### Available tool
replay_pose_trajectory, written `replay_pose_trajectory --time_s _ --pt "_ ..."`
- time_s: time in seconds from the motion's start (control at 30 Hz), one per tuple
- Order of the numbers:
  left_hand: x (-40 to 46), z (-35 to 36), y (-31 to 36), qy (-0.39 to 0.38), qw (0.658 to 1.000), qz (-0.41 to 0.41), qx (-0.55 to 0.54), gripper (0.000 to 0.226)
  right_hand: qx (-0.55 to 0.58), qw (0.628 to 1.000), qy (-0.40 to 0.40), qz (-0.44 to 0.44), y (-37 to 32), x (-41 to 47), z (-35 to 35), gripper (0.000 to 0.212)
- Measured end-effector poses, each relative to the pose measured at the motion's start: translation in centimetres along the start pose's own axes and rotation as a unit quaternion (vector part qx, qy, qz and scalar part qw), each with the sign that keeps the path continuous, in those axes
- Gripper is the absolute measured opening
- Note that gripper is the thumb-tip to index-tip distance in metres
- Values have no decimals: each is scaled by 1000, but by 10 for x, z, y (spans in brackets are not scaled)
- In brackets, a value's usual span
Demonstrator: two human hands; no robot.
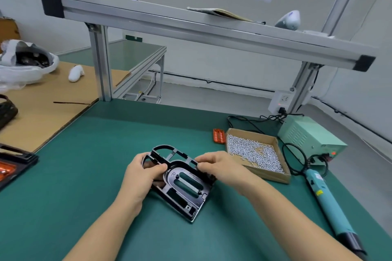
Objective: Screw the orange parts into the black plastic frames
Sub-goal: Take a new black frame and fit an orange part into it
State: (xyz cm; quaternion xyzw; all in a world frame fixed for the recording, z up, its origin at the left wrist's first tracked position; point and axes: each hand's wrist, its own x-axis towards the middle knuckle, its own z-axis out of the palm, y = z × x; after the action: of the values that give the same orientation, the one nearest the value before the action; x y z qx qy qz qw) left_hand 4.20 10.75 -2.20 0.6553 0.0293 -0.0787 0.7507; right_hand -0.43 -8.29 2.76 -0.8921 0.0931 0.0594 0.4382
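Observation:
A black plastic frame (182, 184) with an oval slot and a raised "R" lies tilted on the green mat (84, 176) in front of me. My left hand (141, 178) grips its left edge, thumb on top. My right hand (218, 167) pinches its upper right rim. An orange part (219, 136) lies flat on the mat beyond, just left of the screw box. More orange parts (6, 170) sit in a black frame at the far left edge.
A cardboard box of small silver screws (254, 152) stands right of the frame. A teal electric screwdriver (326, 197) lies at the right, cabled to a pale green power supply (311, 135). A cardboard sheet (42, 101) covers the left table. An aluminium shelf (191, 25) spans overhead.

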Motion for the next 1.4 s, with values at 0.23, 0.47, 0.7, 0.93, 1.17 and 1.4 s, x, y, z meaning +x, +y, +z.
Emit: replay_pose_trajectory --time_s 0.23,0.47,0.7,0.93,1.17,1.4 --pt "-8 -4 -1 34 934 109 338 70 -91 994 -48 -47 0 2 6 38" --pt "-9 0 -5 10 869 176 462 61 -171 981 -68 -57 -2 12 2 43" --pt "-5 1 -9 40 823 237 515 48 -170 983 14 -70 -9 30 -12 28" --pt "-5 2 -12 74 820 250 509 37 -405 883 234 -21 7 75 -53 36" --pt "-4 1 -10 67 829 245 499 31 -505 847 154 64 14 107 -41 11" --pt "-4 0 -7 60 833 234 497 30 -561 811 162 45 15 115 -31 19"
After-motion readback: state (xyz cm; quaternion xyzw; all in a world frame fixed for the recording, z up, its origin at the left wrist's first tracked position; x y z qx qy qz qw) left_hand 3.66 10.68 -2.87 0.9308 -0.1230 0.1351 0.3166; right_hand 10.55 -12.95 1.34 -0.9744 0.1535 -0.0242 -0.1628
